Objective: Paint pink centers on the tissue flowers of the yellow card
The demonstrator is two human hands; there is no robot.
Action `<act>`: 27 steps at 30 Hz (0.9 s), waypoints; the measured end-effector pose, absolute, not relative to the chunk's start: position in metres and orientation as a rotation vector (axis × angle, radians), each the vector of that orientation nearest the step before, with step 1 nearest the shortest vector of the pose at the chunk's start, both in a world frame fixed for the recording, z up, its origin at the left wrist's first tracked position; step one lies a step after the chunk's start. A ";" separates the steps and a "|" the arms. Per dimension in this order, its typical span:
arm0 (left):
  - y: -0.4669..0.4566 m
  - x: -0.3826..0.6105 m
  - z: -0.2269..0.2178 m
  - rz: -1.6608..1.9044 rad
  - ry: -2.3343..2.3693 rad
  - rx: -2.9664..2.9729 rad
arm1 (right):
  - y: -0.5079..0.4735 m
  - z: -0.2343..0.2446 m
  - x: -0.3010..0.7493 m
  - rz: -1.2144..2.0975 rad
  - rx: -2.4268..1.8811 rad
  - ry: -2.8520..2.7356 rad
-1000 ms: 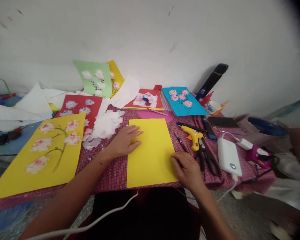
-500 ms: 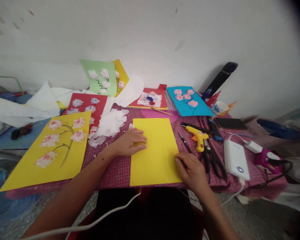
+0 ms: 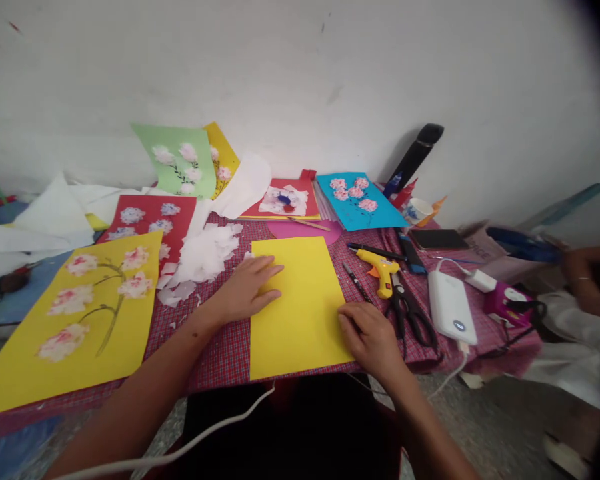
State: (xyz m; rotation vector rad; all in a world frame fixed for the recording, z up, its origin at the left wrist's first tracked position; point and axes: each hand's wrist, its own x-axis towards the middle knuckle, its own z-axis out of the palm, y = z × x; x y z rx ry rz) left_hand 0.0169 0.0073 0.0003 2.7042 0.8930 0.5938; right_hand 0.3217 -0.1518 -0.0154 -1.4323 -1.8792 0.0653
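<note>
A plain yellow sheet of paper (image 3: 300, 300) lies on the checked cloth in front of me. My left hand (image 3: 250, 287) rests flat over its left edge, fingers stretched out and slightly spread, holding nothing. On the sheet's lower right edge sits my right hand (image 3: 370, 333), its fingers curled in a loose fist with nothing visible in them. Just right of the sheet are a marker (image 3: 356, 281), a yellow glue gun (image 3: 384, 270) and black-handled scissors (image 3: 411, 317). Torn white paper pieces (image 3: 210, 253) are heaped beyond my left hand.
Flower pictures on yellow (image 3: 130, 333), red (image 3: 183, 217), green (image 3: 205, 153) and blue paper (image 3: 350, 217) surround the work area. A white power bank (image 3: 450, 303), a phone (image 3: 440, 239) and a purple socket block (image 3: 500, 300) stand right. Another person's arm (image 3: 585, 287) shows at far right.
My view has turned to the right, so the table appears further left. Another person's arm has come into view at the right. Both hands stay in the same places on the yellow sheet.
</note>
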 end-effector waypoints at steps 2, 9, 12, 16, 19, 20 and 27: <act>0.007 0.016 0.001 0.517 0.816 2.715 | -0.152 -0.016 0.322 0.068 -1.432 -1.881; -0.003 0.022 0.012 0.542 0.510 2.639 | -0.152 -0.017 0.322 0.078 -1.422 -1.880; -0.001 0.024 0.010 0.682 0.611 2.665 | -0.151 -0.018 0.323 0.080 -1.426 -1.884; 0.006 0.023 0.002 0.785 0.833 2.711 | -0.152 -0.017 0.323 0.081 -1.427 -1.898; 0.009 0.022 -0.002 0.804 0.888 2.717 | -0.152 -0.017 0.323 0.081 -1.431 -1.895; 0.009 0.021 -0.003 0.804 0.894 2.715 | -0.152 -0.017 0.323 0.079 -1.430 -1.894; 0.007 0.022 -0.002 0.775 0.930 2.689 | -0.151 -0.018 0.323 0.065 -1.426 -1.906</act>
